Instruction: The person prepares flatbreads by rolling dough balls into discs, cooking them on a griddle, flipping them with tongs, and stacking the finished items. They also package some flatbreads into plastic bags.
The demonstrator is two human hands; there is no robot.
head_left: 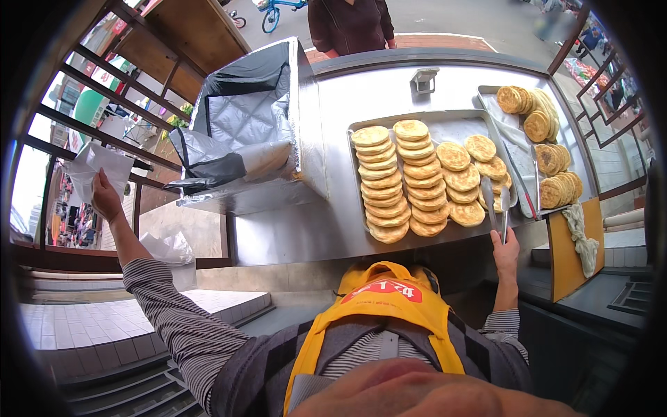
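Note:
Far out on the left, my left hand (107,197) pinches a thin white bag (99,169) by its lower edge, up beside the window bars. My right hand (504,255) grips a pair of metal tongs (504,208) at the front of the counter. Their two tips are apart and point at the nearest flatbreads on the right of a metal tray (443,117). Round browned flatbreads (383,180) lie overlapped in rows on that tray. I cannot tell whether the tongs touch a bread.
A foil-lined insulated box (250,114) stands open on the steel counter (292,234). A second tray (490,91) carries more flatbreads (542,117) at the right. A cloth (579,237) hangs over a wooden board (563,260). Beyond the counter stands a person (351,26) in a dark top.

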